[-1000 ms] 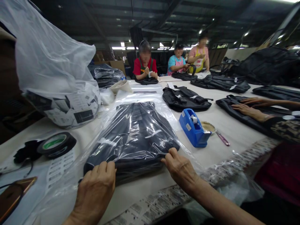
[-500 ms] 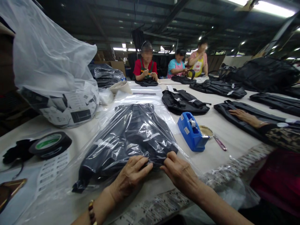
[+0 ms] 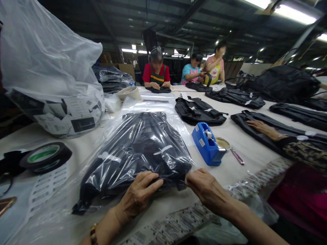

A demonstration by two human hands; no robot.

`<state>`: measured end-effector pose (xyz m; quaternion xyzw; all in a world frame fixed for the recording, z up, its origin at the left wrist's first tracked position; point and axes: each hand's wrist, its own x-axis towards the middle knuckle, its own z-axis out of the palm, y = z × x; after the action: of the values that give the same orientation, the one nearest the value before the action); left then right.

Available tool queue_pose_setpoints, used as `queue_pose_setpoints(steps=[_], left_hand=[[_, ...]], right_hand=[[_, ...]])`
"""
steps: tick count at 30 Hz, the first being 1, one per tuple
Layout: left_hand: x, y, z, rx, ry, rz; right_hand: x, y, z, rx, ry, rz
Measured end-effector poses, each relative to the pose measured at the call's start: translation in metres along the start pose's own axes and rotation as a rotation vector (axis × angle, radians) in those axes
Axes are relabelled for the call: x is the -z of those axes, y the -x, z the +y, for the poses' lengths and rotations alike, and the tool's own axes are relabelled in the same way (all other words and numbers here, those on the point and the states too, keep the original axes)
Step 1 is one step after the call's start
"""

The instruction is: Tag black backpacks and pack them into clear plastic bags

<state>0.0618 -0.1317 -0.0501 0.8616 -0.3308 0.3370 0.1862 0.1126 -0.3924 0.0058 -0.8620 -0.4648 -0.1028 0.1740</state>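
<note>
Pack: folded black fabric item (image 3: 143, 146) inside clear plastic bag (image 3: 178, 122), flat on pale table (image 3: 250, 153) at our twelve o'clock. Left hand (image 3: 139, 194) presses closed fingers on its near edge; thumb hidden, hold we cannot tell. Right hand (image 3: 206, 189) pinches film at its five o'clock corner. Blue tape dispenser (image 3: 207, 144), two o'clock. Risk, we judge: slick film slipping the pinch or tearing under tug.

The left hand (image 3: 139, 194) covers the bagged garment's (image 3: 143, 146) near edge. Print on the label sheet (image 3: 46, 185) is too small to read; the left edge cuts off a brown thing (image 3: 4, 205).
</note>
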Motion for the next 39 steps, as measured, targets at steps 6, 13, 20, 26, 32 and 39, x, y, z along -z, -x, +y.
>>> queue_pose_setpoints(steps=[6,13,20,26,32,39], left_hand=[[0.004,-0.004,0.003,-0.049,-0.061,-0.042],[0.006,-0.015,0.013,-0.099,-0.274,-0.151],[0.007,-0.019,0.018,-0.074,-0.282,-0.183],[0.009,-0.020,0.018,-0.074,-0.302,-0.254],[0.011,-0.023,0.019,-0.090,-0.308,-0.354],[0.008,-0.020,0.019,-0.041,-0.301,-0.457]], right_hand=[[-0.013,-0.001,0.003,-0.177,0.080,0.023],[-0.011,-0.003,0.002,-0.207,0.124,-0.003],[-0.006,-0.001,0.010,-0.281,0.060,-0.076],[-0.003,0.002,0.017,-0.296,-0.035,-0.091],[-0.003,0.001,0.017,-0.329,-0.059,-0.100],[-0.001,0.010,0.034,-0.373,-0.231,-0.013]])
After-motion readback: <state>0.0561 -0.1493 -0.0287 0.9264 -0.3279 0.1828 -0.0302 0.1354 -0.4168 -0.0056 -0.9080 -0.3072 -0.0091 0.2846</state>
